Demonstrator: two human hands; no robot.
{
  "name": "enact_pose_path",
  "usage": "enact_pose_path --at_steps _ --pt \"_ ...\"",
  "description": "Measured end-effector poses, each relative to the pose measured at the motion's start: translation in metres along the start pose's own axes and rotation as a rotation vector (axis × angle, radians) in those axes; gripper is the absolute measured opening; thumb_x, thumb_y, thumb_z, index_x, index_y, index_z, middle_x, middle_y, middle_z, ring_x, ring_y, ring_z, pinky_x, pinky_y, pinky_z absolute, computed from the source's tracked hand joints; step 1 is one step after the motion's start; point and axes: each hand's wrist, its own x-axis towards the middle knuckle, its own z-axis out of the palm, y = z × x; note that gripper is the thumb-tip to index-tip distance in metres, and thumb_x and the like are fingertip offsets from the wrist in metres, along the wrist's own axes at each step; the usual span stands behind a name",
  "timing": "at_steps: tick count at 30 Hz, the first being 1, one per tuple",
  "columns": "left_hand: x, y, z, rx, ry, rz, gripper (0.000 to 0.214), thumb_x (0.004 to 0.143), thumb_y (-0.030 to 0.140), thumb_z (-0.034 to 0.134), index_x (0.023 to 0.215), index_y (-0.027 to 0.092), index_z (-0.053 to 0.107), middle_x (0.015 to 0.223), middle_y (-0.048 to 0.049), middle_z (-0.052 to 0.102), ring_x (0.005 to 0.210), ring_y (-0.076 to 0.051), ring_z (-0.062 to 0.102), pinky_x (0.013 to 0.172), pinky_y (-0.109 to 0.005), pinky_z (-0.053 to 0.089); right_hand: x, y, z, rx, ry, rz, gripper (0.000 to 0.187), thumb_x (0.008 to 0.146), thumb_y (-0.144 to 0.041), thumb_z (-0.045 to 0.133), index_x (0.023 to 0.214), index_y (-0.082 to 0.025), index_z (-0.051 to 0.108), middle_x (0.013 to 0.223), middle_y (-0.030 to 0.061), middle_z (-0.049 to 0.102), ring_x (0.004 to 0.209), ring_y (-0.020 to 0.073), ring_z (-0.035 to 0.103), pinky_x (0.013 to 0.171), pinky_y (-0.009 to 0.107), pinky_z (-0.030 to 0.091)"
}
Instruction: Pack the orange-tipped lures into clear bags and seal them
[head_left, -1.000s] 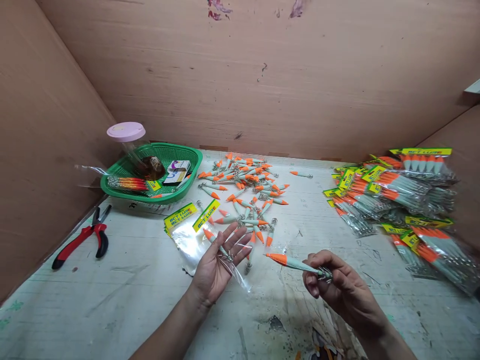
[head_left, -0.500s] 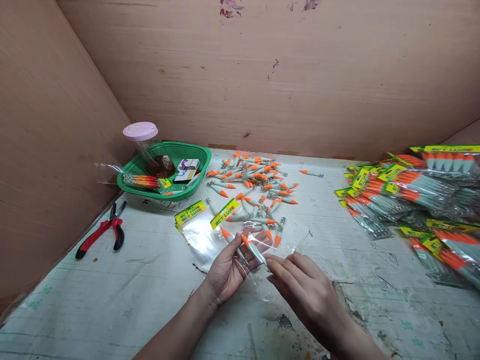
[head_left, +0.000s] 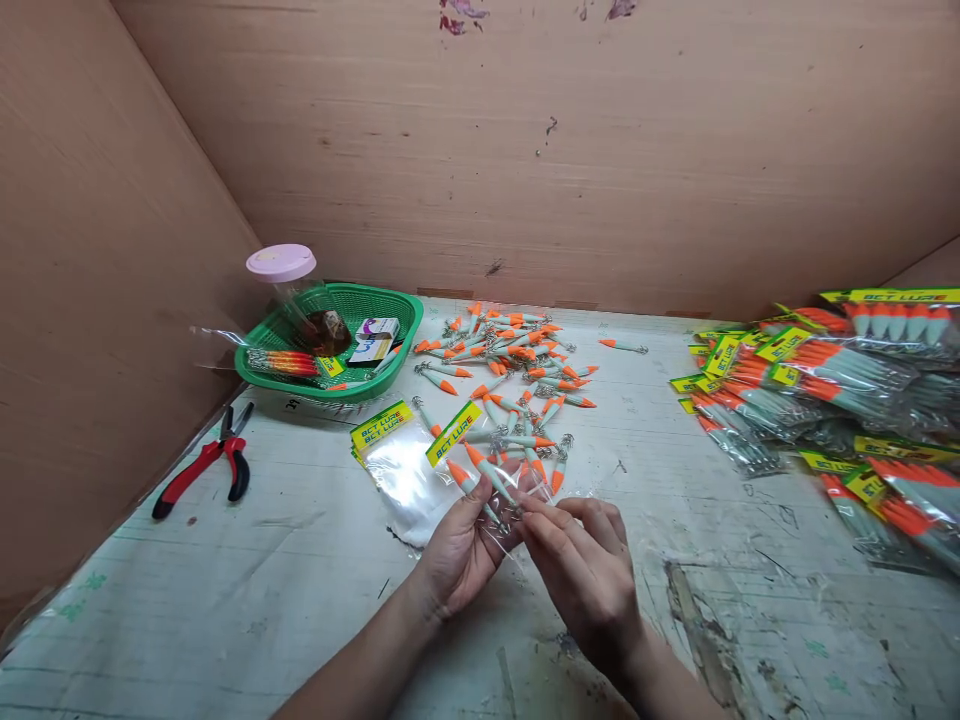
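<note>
My left hand [head_left: 461, 550] is closed on a clear plastic bag [head_left: 452, 434] with a yellow-green BCT LURE header, thumb on top. One fishing lure [head_left: 462, 476], orange-tipped with a pale green body, lies in the bag under that thumb. A second lure [head_left: 484, 464] is pinched near its hook end by my right hand [head_left: 589, 570], its orange tip pointing toward the header. Left of the bag lies a stack of flat, clear header bags [head_left: 403, 465]. Just beyond my hands is a pile of loose lures [head_left: 517, 350] with wire hooks.
Red-and-black pliers [head_left: 206, 465] lie at the left, jaws apart. A green basket [head_left: 405, 345] behind them holds a lidded jar [head_left: 289, 290], a small box and packed lures. Filled lure packets [head_left: 832, 390] are heaped at the right. Board walls stand at the back and left.
My right hand has moved left and slightly up, sliding the second lure farther into the bag beside the first. My left hand has barely shifted.
</note>
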Motion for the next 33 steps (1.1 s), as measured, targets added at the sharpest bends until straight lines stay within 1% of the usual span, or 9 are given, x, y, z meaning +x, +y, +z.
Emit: enact_pose_path --at_steps 7,10,13,16,19,23,27,30,33 --pt "-0.001 0.0 0.0 0.009 0.054 0.023 0.045 0.089 0.024 0.05 0.134 0.019 0.042 0.118 -0.0126 0.064 0.103 -0.022 0.063 0.094 -0.039 0.047 0.011 -0.007 -0.013 0.147 -0.064 0.033 0.024 0.082 -0.005 0.056 0.102 -0.018 0.061 0.103 0.0058 0.07 0.09 0.0208 0.057 0.079 0.038 0.042" --pt "-0.002 0.015 0.002 -0.017 0.093 0.114 0.045 0.089 0.028 0.049 0.133 0.023 0.043 0.119 -0.0102 0.064 0.102 -0.023 0.064 0.091 -0.041 0.05 0.017 0.01 -0.033 0.279 -0.007 0.187 0.026 0.082 -0.009 0.057 0.105 -0.021 0.058 0.103 0.0071 0.067 0.094 0.0211 0.057 0.08 0.038 0.045" --pt "-0.002 0.033 0.003 -0.067 0.126 0.219 0.041 0.092 0.029 0.042 0.132 0.017 0.045 0.12 -0.0125 0.063 0.105 -0.025 0.062 0.09 -0.043 0.051 0.017 0.037 -0.043 0.173 0.008 0.297 0.016 0.083 -0.013 0.057 0.096 -0.021 0.06 0.088 0.0054 0.064 0.084 0.0197 0.058 0.074 0.035 0.046" --pt "0.0 0.043 0.003 -0.093 0.161 0.3 0.038 0.093 0.021 0.039 0.129 0.017 0.047 0.122 -0.0107 0.062 0.105 -0.022 0.063 0.093 -0.04 0.05 0.011 0.051 -0.033 0.157 -0.283 0.238 0.011 0.086 -0.015 0.053 0.089 -0.02 0.061 0.081 0.004 0.061 0.075 0.0165 0.058 0.066 0.029 0.047" --pt "0.002 0.043 0.002 -0.116 0.175 0.313 0.037 0.093 0.019 0.039 0.129 0.015 0.048 0.122 -0.0105 0.062 0.105 -0.021 0.063 0.095 -0.038 0.049 0.0 0.042 -0.009 0.178 -0.532 0.185 0.014 0.083 -0.013 0.054 0.094 -0.02 0.059 0.087 0.005 0.06 0.079 0.0162 0.059 0.066 0.026 0.048" --pt "0.002 0.039 0.001 -0.132 0.166 0.289 0.037 0.091 0.018 0.043 0.126 0.013 0.051 0.119 -0.0113 0.064 0.108 -0.022 0.061 0.097 -0.04 0.047 -0.014 0.022 0.021 -0.044 -0.494 0.069 0.014 0.078 -0.016 0.059 0.091 -0.016 0.057 0.082 0.006 0.058 0.073 0.0186 0.055 0.059 0.028 0.046" --pt "0.002 0.039 0.001 -0.126 0.175 0.294 0.03 0.089 0.019 0.046 0.115 0.013 0.059 0.116 -0.0098 0.066 0.107 -0.023 0.062 0.095 -0.039 0.049 -0.022 0.019 0.029 -0.08 -0.418 0.008 0.011 0.085 -0.011 0.048 0.087 -0.015 0.058 0.076 0.0058 0.057 0.067 0.0171 0.052 0.057 0.027 0.045" --pt "0.003 0.039 0.002 -0.108 0.204 0.31 0.026 0.088 0.017 0.049 0.109 0.012 0.062 0.116 -0.0103 0.065 0.105 -0.022 0.063 0.093 -0.038 0.051 -0.022 0.022 0.009 -0.019 -0.371 0.007 0.019 0.089 -0.01 0.041 0.094 -0.015 0.059 0.078 0.0063 0.059 0.068 0.0157 0.054 0.057 0.026 0.046" --pt "0.004 0.038 0.003 -0.102 0.215 0.318 0.023 0.087 0.018 0.05 0.106 0.012 0.064 0.114 -0.0099 0.067 0.103 -0.022 0.064 0.092 -0.039 0.051 -0.012 0.025 -0.037 0.16 -0.343 0.086 0.019 0.09 -0.015 0.045 0.103 -0.017 0.058 0.084 0.0076 0.061 0.075 0.0162 0.059 0.062 0.025 0.051"
